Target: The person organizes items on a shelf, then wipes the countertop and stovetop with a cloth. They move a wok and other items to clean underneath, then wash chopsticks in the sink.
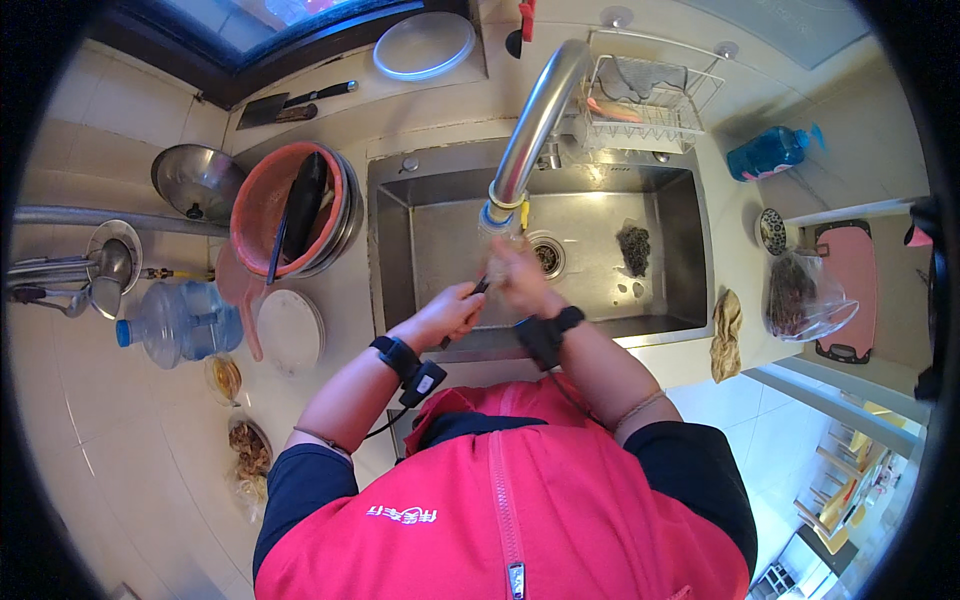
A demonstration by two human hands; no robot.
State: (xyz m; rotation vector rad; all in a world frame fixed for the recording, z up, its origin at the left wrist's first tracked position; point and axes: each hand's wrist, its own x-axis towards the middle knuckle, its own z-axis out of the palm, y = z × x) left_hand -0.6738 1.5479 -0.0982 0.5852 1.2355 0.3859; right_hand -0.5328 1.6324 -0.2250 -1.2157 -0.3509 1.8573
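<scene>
My left hand is closed around a dark-handled tool above the front part of the stainless steel sink. What kind of tool it is cannot be made out. My right hand, blurred, is at the tool's far end, just under the mouth of the curved metal faucet. Water seems to run over its fingers, and whether they grip the tool is unclear. Behind that hand lies the drain strainer. A dark wire scouring pad rests on the sink floor to the right.
Left of the sink, an orange basin holding an eggplant sits on stacked metal bowls, near white plates. A cleaver lies behind. To the right are a folded rag, a blue detergent bottle and a plastic bag.
</scene>
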